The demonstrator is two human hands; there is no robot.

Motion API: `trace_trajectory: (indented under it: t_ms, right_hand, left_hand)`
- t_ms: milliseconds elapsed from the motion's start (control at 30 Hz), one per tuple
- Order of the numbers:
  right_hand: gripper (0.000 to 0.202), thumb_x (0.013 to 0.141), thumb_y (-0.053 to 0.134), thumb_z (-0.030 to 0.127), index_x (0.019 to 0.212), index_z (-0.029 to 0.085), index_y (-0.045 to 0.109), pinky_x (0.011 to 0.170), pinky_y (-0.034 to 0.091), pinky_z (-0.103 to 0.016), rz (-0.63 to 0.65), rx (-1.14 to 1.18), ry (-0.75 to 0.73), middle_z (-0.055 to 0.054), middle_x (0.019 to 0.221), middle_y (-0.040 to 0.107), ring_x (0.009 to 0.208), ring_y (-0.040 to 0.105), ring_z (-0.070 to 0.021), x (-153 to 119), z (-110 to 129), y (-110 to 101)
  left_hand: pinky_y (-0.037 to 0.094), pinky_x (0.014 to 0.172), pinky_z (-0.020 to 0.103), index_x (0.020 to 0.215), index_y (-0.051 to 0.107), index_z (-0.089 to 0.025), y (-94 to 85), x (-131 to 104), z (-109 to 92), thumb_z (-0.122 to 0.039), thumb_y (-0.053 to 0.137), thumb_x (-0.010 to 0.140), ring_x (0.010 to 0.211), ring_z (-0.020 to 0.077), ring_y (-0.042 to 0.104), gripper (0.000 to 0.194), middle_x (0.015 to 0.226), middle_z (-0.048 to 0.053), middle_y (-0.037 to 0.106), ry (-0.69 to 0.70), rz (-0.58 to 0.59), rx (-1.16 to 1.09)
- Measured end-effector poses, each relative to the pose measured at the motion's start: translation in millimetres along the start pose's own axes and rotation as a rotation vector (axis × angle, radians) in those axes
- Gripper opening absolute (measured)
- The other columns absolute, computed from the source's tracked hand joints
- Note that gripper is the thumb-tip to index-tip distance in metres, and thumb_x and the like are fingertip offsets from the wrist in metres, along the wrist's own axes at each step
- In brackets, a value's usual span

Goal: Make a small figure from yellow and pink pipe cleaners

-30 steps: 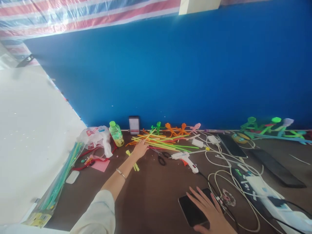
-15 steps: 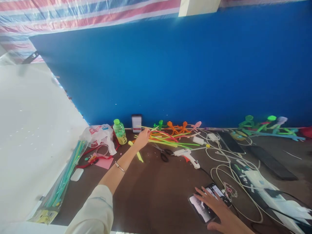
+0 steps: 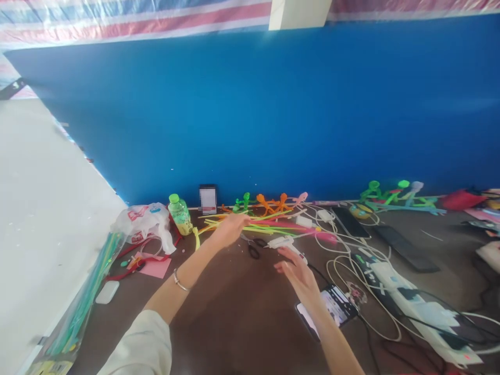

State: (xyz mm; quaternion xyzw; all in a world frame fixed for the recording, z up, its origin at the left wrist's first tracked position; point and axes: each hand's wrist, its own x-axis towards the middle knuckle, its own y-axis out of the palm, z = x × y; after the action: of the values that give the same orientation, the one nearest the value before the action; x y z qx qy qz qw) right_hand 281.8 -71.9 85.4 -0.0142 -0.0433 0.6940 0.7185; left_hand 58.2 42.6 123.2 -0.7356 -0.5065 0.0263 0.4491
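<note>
My left hand is closed at the edge of a pile of yellow, green and orange pipe cleaners. From its fingertips a pinkish-red pipe cleaner runs to the right, smeared by motion. My right hand hangs with its fingers apart and nothing in them, just in front of a white glue gun. Black-handled scissors lie between the two hands. Under my right forearm a phone with a lit screen rests on the table.
Left stand a green-capped bottle, a plastic bag and a packet of green pipe cleaners. Small pipe-cleaner figures line the blue wall. White cables and a power strip spread over the right side. Another hand shows far right.
My right hand has lifted off the phone and moved up and left towards the glue gun. My left hand has come slightly nearer, the pinkish-red pipe cleaner swinging out to the right. The view has turned right.
</note>
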Motion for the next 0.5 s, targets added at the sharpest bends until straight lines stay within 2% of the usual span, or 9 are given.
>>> trace_trajectory:
  t_ms: [67,100,167,233,333,367,400,433,500]
  right_hand:
    - [0.041,0.073,0.059,0.042,0.108,0.023,0.052,0.064,0.053,-0.032,-0.102,0.204,-0.02,-0.008,0.111,0.058,0.071,0.062,-0.0145,17.0,9.0,12.6]
    - [0.036,0.072,0.062,0.04,0.103,0.023,0.054,0.065,0.052,-0.031,-0.155,0.283,-0.039,-0.005,0.103,0.061,0.069,0.061,-0.013,24.5,13.3,14.9]
    - [0.023,0.071,0.064,0.036,0.087,0.02,0.059,0.072,0.051,-0.032,-0.241,0.408,-0.091,-0.001,0.084,0.064,0.07,0.061,-0.0121,36.0,21.4,14.6]
    - [0.018,0.072,0.064,0.033,0.081,0.018,0.06,0.08,0.049,-0.036,-0.249,0.455,-0.118,-0.001,0.078,0.064,0.074,0.062,-0.0137,42.0,27.4,13.4]
    - [0.018,0.075,0.061,0.033,0.083,0.017,0.06,0.086,0.046,-0.041,-0.255,0.453,-0.17,-0.004,0.084,0.065,0.082,0.062,-0.0167,41.7,29.0,19.0]
    - [0.019,0.076,0.059,0.034,0.085,0.017,0.06,0.087,0.045,-0.041,-0.25,0.435,-0.188,-0.004,0.087,0.064,0.084,0.062,-0.0172,40.0,27.3,23.0]
    - [0.021,0.078,0.057,0.035,0.087,0.017,0.059,0.087,0.046,-0.041,-0.228,0.396,-0.197,-0.005,0.089,0.064,0.085,0.062,-0.0174,37.8,24.6,27.4]
    - [0.022,0.08,0.054,0.037,0.088,0.017,0.06,0.085,0.047,-0.04,-0.182,0.33,-0.195,-0.006,0.089,0.064,0.084,0.062,-0.0174,35.3,21.2,32.1]
    - [0.025,0.082,0.049,0.038,0.087,0.016,0.06,0.079,0.049,-0.038,-0.037,0.122,-0.176,-0.007,0.086,0.064,0.078,0.063,-0.0175,30.2,12.6,40.5]
  left_hand:
    - [0.037,0.084,0.033,0.091,0.057,-0.019,8.0,-8.6,-11.3,-0.025,0.036,0.086,0.087,0.0179,0.055,0.022,0.089,0.007,0.063,0.116,0.126,0.035]
    - [0.036,0.086,0.034,0.092,0.058,-0.02,11.2,-12.6,-14.9,-0.023,0.037,0.086,0.09,0.018,0.054,0.022,0.092,0.007,0.062,0.147,0.167,0.02]
    - [0.033,0.089,0.035,0.093,0.06,-0.021,17.4,-20.1,-18.7,-0.022,0.04,0.084,0.093,0.0183,0.053,0.022,0.095,0.008,0.062,0.134,0.16,-0.011]
    - [0.031,0.092,0.038,0.092,0.061,-0.023,25.5,-28.4,-20.3,-0.024,0.042,0.084,0.096,0.0197,0.052,0.021,0.095,0.008,0.061,0.013,0.005,-0.02]
    - [0.03,0.092,0.044,0.088,0.06,-0.02,43.8,-42.0,-23.2,-0.034,0.044,0.083,0.101,0.0241,0.048,0.022,0.097,0.012,0.059,-0.324,-0.447,-0.064]
    - [0.032,0.09,0.044,0.088,0.059,-0.019,50.3,-45.8,-24.3,-0.037,0.043,0.083,0.098,0.0236,0.049,0.025,0.096,0.012,0.059,-0.415,-0.536,-0.157]
    - [0.037,0.085,0.042,0.09,0.059,-0.018,55.7,-48.8,-25.0,-0.041,0.041,0.083,0.091,0.0221,0.052,0.03,0.092,0.011,0.059,-0.488,-0.548,-0.307]
    - [0.041,0.079,0.04,0.093,0.058,-0.016,59.6,-50.8,-25.2,-0.044,0.039,0.083,0.083,0.0203,0.055,0.035,0.089,0.011,0.06,-0.553,-0.508,-0.512]
    - [0.045,0.072,0.036,0.102,0.054,-0.014,61.5,-52.2,-22.7,-0.047,0.032,0.085,0.076,0.0178,0.057,0.043,0.089,0.012,0.06,-0.653,-0.491,-0.896]
